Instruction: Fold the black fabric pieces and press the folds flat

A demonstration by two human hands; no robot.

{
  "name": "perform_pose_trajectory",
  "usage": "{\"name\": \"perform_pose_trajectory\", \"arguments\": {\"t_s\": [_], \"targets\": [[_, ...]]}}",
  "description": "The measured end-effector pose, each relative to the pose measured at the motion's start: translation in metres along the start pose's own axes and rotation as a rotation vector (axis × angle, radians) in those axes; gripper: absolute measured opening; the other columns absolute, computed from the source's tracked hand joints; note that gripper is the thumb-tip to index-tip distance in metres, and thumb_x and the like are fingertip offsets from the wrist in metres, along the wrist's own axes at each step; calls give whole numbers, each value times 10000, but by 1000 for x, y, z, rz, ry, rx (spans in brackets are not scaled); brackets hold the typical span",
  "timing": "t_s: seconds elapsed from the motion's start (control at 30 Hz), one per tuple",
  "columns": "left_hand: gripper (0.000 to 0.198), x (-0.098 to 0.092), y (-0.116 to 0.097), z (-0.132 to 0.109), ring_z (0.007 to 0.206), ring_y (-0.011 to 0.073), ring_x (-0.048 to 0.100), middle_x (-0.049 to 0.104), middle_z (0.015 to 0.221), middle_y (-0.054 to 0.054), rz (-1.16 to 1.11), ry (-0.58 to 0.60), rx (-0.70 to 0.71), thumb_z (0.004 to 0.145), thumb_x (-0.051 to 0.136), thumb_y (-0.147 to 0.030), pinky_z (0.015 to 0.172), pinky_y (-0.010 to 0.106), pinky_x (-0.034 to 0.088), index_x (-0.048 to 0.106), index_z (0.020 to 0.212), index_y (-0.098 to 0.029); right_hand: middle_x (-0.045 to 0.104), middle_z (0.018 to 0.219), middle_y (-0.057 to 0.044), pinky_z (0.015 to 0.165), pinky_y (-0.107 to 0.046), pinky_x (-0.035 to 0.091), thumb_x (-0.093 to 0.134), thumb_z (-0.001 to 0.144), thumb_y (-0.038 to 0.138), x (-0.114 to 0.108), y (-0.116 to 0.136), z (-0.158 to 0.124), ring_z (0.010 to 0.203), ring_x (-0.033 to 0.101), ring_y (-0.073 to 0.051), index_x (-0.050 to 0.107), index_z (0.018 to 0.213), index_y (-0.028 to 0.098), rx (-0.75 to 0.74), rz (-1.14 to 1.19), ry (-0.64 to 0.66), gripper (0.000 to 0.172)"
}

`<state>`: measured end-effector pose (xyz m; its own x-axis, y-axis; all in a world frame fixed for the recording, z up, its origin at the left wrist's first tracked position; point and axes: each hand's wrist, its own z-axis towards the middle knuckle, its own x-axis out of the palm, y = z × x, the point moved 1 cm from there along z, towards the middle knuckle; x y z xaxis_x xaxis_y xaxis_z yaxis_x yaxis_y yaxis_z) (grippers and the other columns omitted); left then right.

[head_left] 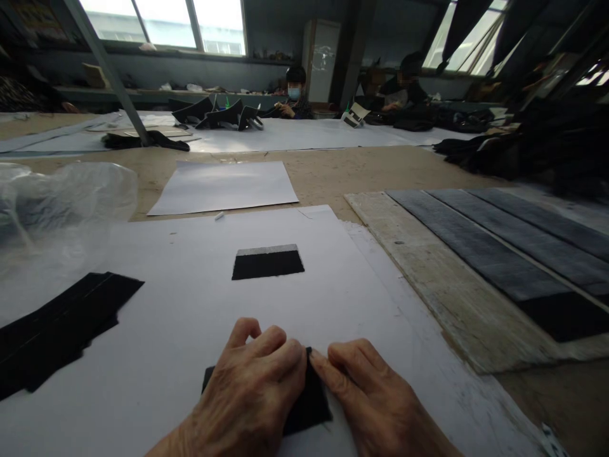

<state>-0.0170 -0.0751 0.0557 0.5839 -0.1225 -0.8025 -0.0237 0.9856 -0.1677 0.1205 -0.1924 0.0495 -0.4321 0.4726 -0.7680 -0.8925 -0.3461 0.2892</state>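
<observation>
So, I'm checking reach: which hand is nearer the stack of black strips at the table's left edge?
Left. The left hand lies on the small black fabric piece, closer to the stack of black strips; the right hand is farther away.

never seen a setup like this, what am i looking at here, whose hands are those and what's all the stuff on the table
This is one picture from a camera worn on a person's head, looking forward and down. The two bare hands are that person's own. The left hand and right hand both press on a small black cloth piece lying on a large white sheet. Further up the sheet lies another black piece, and a stack of black strips sits at the left beside a clear plastic bag. Other people work at the far tables.
</observation>
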Motion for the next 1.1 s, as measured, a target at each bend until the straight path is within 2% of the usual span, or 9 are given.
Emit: {"name": "perform_pose_trajectory", "arguments": {"t_s": [0.13, 0.27, 0.37, 0.57, 0.67, 0.8, 0.93, 1.1], "targets": [[303, 0, 2, 0, 646, 149, 445, 563, 705, -4, -6, 9, -4, 950, 288, -123, 712, 366, 249, 589, 930, -154, 539, 872, -113, 690, -289, 501, 383, 813, -26, -2, 0, 1, 806, 499, -174, 534, 1154, 32, 94, 91, -6, 377], [288, 0, 0, -2, 654, 154, 444, 544, 683, -6, -45, 27, -57, 924, 333, -108, 717, 364, 253, 564, 758, -155, 549, 886, -139, 663, -343, 502, 340, 810, -9, 3, 5, 6, 794, 485, -204, 516, 1166, 6, -1, -28, 10, 398], [269, -1, -1, 0, 658, 151, 459, 550, 686, -7, -50, 45, -82, 906, 364, -91, 719, 359, 262, 542, 710, -144, 577, 918, -142, 628, -351, 495, 312, 826, -3, 7, 9, 8, 779, 482, -215, 542, 1112, 12, -47, -105, 34, 367], [201, -16, 7, -6, 668, 144, 487, 589, 736, 8, 15, -8, -55, 919, 409, -113, 714, 348, 278, 606, 895, -145, 602, 957, -120, 594, -337, 456, 301, 839, 11, 5, 10, 8, 763, 500, -208, 593, 1028, 50, -52, -224, 125, 350], [192, -24, 14, -17, 665, 139, 463, 585, 769, 32, -20, -22, -29, 904, 434, -81, 659, 315, 288, 607, 973, -127, 604, 1003, -133, 703, -378, 470, 289, 837, 6, 4, 8, 8, 874, 518, -232, 589, 1048, 52, -68, -212, 110, 370], [241, -23, 16, -25, 665, 146, 443, 575, 791, 66, -49, 8, 31, 913, 371, -51, 612, 304, 284, 583, 1025, -73, 580, 1120, -159, 840, -418, 437, 282, 862, 17, 5, 6, 10, 1030, 489, -261, 591, 1046, 30, -140, -190, 109, 359], [243, -19, 14, -22, 652, 148, 444, 557, 736, 40, -12, 51, 46, 927, 351, -75, 611, 317, 271, 590, 970, -87, 600, 1060, -161, 830, -409, 422, 270, 851, 3, 5, 4, 15, 946, 512, -246, 629, 889, 41, -180, -157, 106, 362], [265, -20, 15, -16, 631, 154, 417, 524, 684, 16, 5, 73, 22, 928, 325, -85, 598, 329, 241, 588, 911, -114, 625, 902, -161, 751, -416, 425, 308, 821, 28, 4, 5, 22, 816, 531, -234, 634, 804, 57, -213, -99, 79, 328]]}}
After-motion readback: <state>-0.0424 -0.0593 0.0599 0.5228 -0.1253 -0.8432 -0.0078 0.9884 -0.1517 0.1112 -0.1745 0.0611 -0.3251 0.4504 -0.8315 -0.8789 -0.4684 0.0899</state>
